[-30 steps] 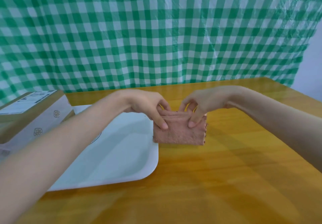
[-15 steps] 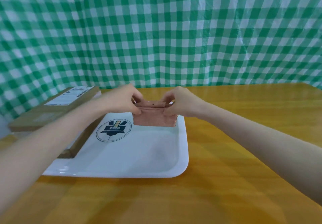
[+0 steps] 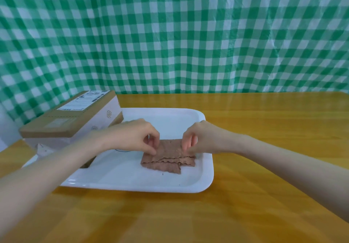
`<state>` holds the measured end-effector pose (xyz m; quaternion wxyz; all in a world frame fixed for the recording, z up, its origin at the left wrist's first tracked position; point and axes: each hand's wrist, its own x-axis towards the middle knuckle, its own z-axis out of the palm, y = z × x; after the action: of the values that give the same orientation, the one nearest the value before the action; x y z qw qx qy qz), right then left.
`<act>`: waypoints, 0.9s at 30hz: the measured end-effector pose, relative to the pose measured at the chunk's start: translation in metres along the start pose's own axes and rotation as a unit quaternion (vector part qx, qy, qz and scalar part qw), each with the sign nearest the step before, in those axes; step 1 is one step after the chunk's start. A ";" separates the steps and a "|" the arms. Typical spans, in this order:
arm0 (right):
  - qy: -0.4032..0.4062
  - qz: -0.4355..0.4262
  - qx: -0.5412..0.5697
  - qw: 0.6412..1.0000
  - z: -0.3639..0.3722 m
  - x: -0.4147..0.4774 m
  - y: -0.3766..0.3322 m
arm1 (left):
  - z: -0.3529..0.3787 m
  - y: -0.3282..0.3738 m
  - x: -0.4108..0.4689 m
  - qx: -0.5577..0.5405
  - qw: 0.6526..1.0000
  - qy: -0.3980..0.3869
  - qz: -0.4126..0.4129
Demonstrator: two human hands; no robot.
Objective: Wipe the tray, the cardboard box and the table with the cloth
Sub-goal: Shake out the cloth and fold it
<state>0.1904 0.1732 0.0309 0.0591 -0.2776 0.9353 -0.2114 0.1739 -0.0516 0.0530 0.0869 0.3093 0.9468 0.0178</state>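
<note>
Left hand (image 3: 132, 138) and right hand (image 3: 203, 138) pinching the folded brown cloth (image 3: 169, 160) on the white plastic tray (image 3: 130, 176), you seem barely started.

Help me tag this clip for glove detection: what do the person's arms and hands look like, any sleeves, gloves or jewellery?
The left hand and right hand wear no gloves; no ring, watch or bracelet shows. Both forearms are uncovered to the frame edges, with no sleeve in view. The fingers are slightly blurred, so finer detail cannot be told.
</note>
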 end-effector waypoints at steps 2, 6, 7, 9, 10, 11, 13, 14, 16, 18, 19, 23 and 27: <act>-0.027 -0.006 -0.073 0.997 0.005 0.000 -0.002 | 0.011 0.007 0.001 0.000 1.000 0.000 0.004; 0.018 -0.042 -0.174 0.984 0.007 -0.002 -0.006 | 0.016 0.013 0.002 0.025 0.999 0.044 -0.002; 0.031 -0.053 -0.204 0.977 0.008 -0.003 -0.007 | 0.014 0.014 0.001 0.022 0.999 0.046 -0.008; 0.040 -0.063 -0.237 0.969 0.009 -0.003 -0.009 | 0.013 0.020 -0.001 0.028 0.999 0.032 -0.015; 0.037 -0.060 -0.236 0.969 0.007 -0.003 -0.009 | 0.014 0.023 -0.001 0.040 0.999 0.027 -0.016; 0.029 -0.050 -0.220 0.974 0.005 -0.003 -0.009 | 0.014 0.025 0.000 0.051 0.998 0.028 -0.017; 0.004 -0.031 -0.175 0.984 0.001 -0.002 -0.009 | 0.015 0.025 0.001 0.046 0.998 0.032 -0.022; -0.005 -0.027 -0.163 0.986 0.000 -0.002 -0.009 | 0.015 0.024 0.002 0.034 0.999 0.032 -0.027; -0.013 -0.029 -0.155 0.987 0.001 -0.003 -0.008 | 0.011 0.022 0.001 0.016 0.999 0.036 -0.036; -0.004 -0.034 -0.158 0.987 0.003 -0.003 -0.007 | 0.010 0.024 -0.001 0.018 0.998 0.049 -0.036; 0.002 -0.032 -0.152 0.988 0.003 -0.003 -0.006 | 0.011 0.025 -0.001 0.020 0.998 0.055 -0.036; 0.019 -0.023 -0.107 0.994 -0.002 -0.003 -0.004 | 0.015 0.029 -0.003 0.045 0.996 0.071 -0.031; 0.042 -0.058 -0.106 0.992 -0.008 -0.008 -0.011 | 0.006 0.025 -0.010 0.048 0.995 0.088 0.006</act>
<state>0.2011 0.1723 0.0427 -0.0223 -0.3270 0.9364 -0.1254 0.1976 -0.0377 0.0511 -0.0112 0.3165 0.9485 0.0002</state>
